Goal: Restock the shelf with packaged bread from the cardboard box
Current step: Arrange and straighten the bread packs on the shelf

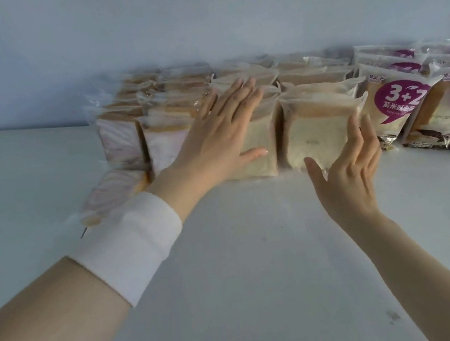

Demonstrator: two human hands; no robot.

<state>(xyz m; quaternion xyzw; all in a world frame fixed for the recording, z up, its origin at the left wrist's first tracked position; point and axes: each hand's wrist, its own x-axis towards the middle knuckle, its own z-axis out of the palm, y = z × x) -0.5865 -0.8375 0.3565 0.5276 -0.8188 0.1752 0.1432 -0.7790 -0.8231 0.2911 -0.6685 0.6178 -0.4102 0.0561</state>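
Observation:
Rows of packaged bread stand upright on a white shelf [245, 255] against the back wall. My left hand [221, 133] lies flat and open, fingers spread, against the front pack of plain white bread [256, 151] in the left-middle row. My right hand [355, 168] cups the lower right corner of the front plain bread pack [316, 127] in the neighbouring row, thumb under it and fingers along its right side. A white cuff covers my left wrist. The cardboard box is out of view.
Purple-swirl bread packs [120, 139] stand at the left, and one [113, 195] lies tipped over flat in front of them. Packs with purple "3+2" labels [400, 103] fill the right rows. The shelf front holds nothing but my arms.

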